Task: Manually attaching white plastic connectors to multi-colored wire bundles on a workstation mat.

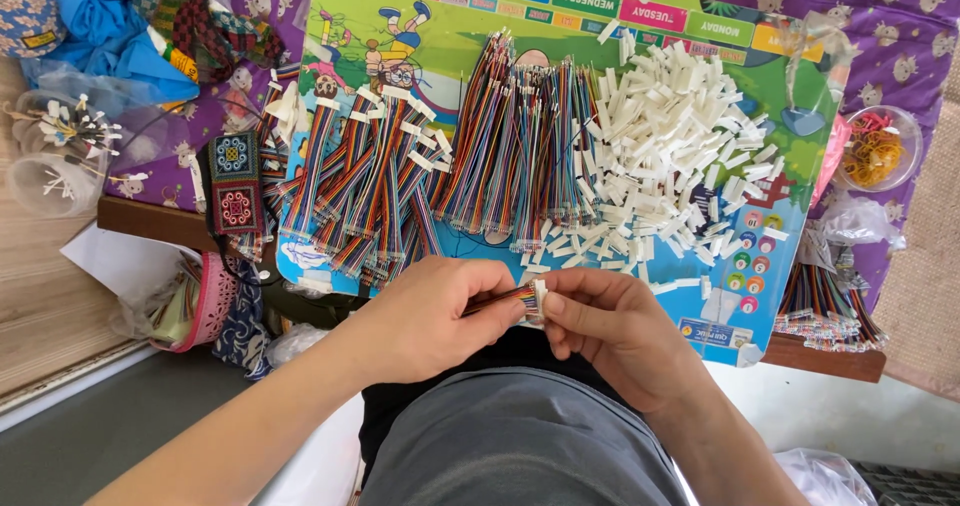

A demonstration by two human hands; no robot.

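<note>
From the head camera, the left hand (425, 311) pinched a short multicoloured ribbon cable (503, 299) by its wires, fingers closed tight to keep the end steady. The right hand (610, 326) gripped a small white connector (538, 301) against that end, just above the lap. On the bench (830, 358) beyond lay loose connectors (675, 146) and bundled cables (515, 151), close within reach.

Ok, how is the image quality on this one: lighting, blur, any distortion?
Head view: even daylight, no harsh glare; soft shadows under the left hand and right hand; the white connector pile is bright but its pieces stay distinct; the ribbon cable piece between the fingers is sharp; wide-lens bending shows at the edges.
</note>
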